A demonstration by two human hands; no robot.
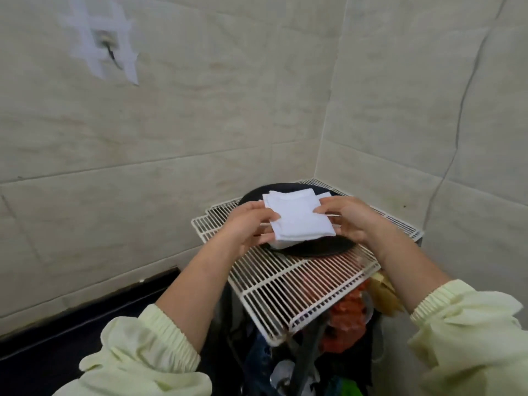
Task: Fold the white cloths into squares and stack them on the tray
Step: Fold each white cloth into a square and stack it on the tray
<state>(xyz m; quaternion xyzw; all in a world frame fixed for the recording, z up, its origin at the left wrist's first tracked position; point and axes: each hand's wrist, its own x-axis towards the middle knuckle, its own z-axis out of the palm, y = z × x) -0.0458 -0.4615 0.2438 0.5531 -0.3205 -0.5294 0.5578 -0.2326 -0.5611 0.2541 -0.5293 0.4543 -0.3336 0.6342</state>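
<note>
Black round tray (pixel 323 248) sits on a white wire rack (pixel 285 284) in the wall corner; everything here is placed relative to that tray. Folded white cloth (pixel 297 221), approx. square, is over the tray's middle, held level by both hands. Left hand (pixel 251 224) is at the tray's left side and grips the cloth's left edge w/ thumb on top, fingers curled below. Right hand (pixel 347 217) is at the tray's right side and pinches the right edge the same way. Under the held cloth, more white cloth (pixel 281 244) shows on the tray's near part, w/ another white corner peeking out at the tray's far side. Can't tell if the held cloth touches that pile or sits just above it. Pale yellow-green sleeves (pixel 137 347), pushed up the forearms, are nearer the camera than the tray. Red-orange clutter (pixel 347 315) sits below the rack, on the near side of the tray. Taped patch (pixel 105 44) on the tiled wall is far up and left of the tray.
</note>
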